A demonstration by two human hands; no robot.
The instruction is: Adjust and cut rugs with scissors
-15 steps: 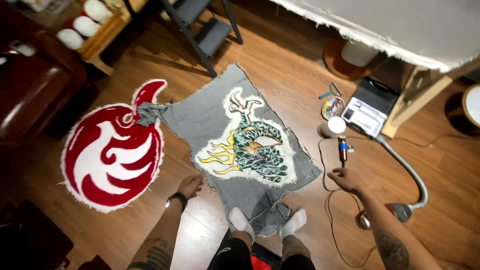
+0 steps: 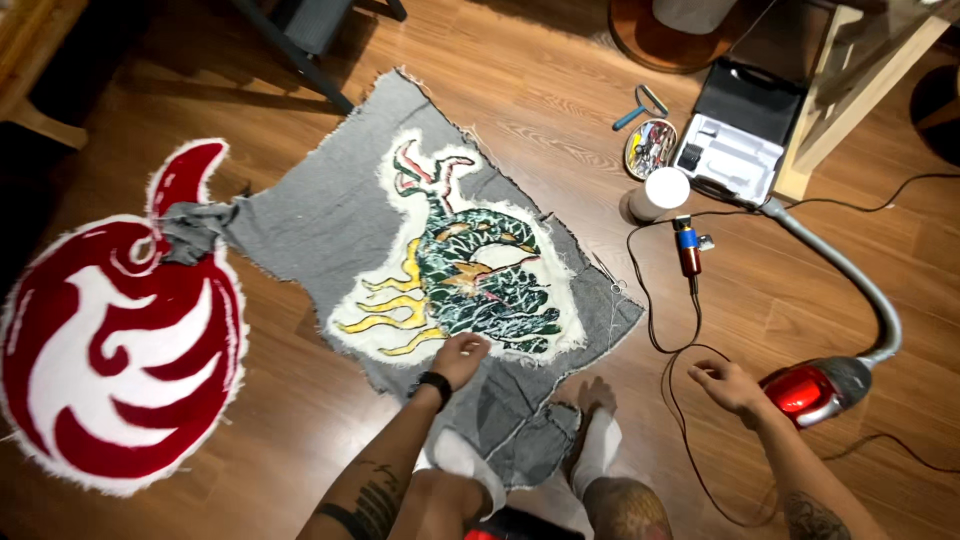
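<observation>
On the wooden floor [image 2: 300, 440], nearest the camera, the person sits with 2 white-socked feet [image 2: 600, 440] resting on the lower edge of the grey backing cloth [image 2: 320, 220]. The left hand [image 2: 462, 356] lies flat, fingers apart, on the lower border of the tufted dragon rug [image 2: 470, 275]; its grip is not closed on anything. The right hand [image 2: 728, 384] hovers over a black cable [image 2: 665, 340] just beside the red vacuum cleaner [image 2: 815, 390]; fingers are loosely curled, and whether they pinch the cable cannot be determined.

Status, as a judgement: the dragon figure appears fully tufted in green, yellow, red and white, but the surplus grey cloth around it is untrimmed and frayed. A red-and-white rug [image 2: 120, 330] to the left is already cut to outline.

Orientation: the cloth's long axis runs diagonally, from the near right corner by the feet to the far left corner. The dragon's head points away from the person.

Farther off lie a red hand tool [image 2: 688, 250], a white cylinder [image 2: 660, 192] and an open case [image 2: 740, 130].
</observation>
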